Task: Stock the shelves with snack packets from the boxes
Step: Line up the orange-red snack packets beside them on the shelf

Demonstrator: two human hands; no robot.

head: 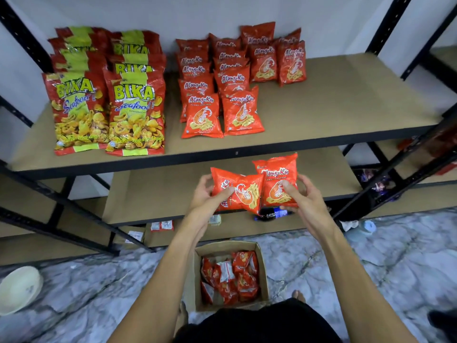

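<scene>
Cardboard forms the open box (217, 248) seen below both hands, by the feet, with more red packets (230, 276) left inside. Above it, one Alang-Ku prawn cracker packet (237, 191) is gripped in the left hand (207, 196), thumb across its front. A second packet (279, 184) is held likewise in the right hand (304, 201), and the two overlap at their inner edges. Both are judged light, air-puffed and slippery in glossy film, with brittle contents. A hold at the side edges or crimped top seam is therefore advised, not a squeeze at the middle. Beyond and above the hands, matching packets (222, 95) are stood in rows on the upper shelf (346, 100), with bare board above the right hand. Bika seafood bags (108, 107) are ranked far left of the left hand.
</scene>
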